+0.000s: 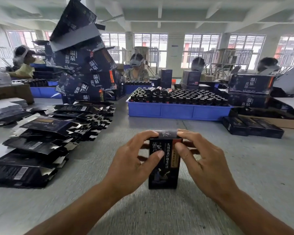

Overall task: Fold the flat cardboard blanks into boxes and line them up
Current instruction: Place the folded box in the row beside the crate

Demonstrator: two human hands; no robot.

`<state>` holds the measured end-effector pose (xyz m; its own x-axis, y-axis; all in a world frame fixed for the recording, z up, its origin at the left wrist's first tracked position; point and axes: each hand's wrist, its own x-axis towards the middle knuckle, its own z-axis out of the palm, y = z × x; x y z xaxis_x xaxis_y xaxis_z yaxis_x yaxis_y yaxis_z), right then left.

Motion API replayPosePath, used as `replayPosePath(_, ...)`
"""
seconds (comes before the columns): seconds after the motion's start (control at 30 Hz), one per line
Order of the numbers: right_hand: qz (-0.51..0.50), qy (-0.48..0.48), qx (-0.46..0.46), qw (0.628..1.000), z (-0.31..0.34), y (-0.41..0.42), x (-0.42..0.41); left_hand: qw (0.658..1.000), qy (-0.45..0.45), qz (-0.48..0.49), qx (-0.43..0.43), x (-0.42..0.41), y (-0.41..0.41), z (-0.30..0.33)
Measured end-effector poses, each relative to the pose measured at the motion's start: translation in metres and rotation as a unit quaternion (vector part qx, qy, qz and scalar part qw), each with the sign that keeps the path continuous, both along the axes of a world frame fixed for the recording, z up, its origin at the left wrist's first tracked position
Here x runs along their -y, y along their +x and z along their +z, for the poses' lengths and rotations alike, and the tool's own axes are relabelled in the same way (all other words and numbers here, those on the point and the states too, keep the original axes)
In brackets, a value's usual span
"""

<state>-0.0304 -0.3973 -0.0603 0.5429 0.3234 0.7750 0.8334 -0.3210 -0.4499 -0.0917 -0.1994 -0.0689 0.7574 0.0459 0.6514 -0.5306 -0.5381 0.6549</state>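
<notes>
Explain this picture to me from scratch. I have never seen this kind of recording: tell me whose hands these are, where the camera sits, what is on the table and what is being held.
There is no machine here. One wide-angle camera is worn on a person's head and looks forward and down, so the two bare arms reaching in from the bottom belong to the wearer. The left hand and the right hand both grip a dark printed box standing upright on the grey table, fingers curled round its top end, where the lid flap is bent over. To the left lie rows of flat cardboard blanks, not yet folded. Behind them rises a messy pile of larger dark cartons. Farther back sits a blue tray full of small dark bottles, and to the right a short row of finished boxes lying down. Other workers sit across the table.
</notes>
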Motion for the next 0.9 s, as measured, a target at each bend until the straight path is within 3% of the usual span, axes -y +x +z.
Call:
replayPosePath(0.2, -0.042, -0.156, -0.112, 0.980, -0.012, 0.000, -0.006, 0.992, -0.084, -0.010, -0.089, -0.009, 0.007, -0.001)
replayPosePath(0.37, -0.067, -0.267, -0.044, 0.960, -0.026, -0.008, -0.019, 0.969, -0.209, 0.035, -0.127, -0.014, 0.017, -0.003)
replayPosePath(0.57, -0.112, -0.242, -0.070, 0.961, -0.027, -0.005, -0.021, 0.965, -0.236, -0.003, -0.111, -0.004, 0.018, -0.010)
replayPosePath(0.67, -0.158, -0.218, -0.113, 0.957, -0.021, 0.012, -0.008, 0.976, -0.158, 0.013, -0.147, 0.004, 0.017, -0.019)
replayPosePath(0.77, -0.210, -0.197, -0.140, 0.947, -0.017, 0.034, 0.012, 0.986, -0.010, 0.041, -0.164, 0.000, 0.020, -0.038)
replayPosePath(0.9, -0.272, -0.168, -0.182, 0.930, -0.017, 0.071, 0.032, 0.959, 0.239, 0.083, -0.131, -0.003, 0.029, -0.053)
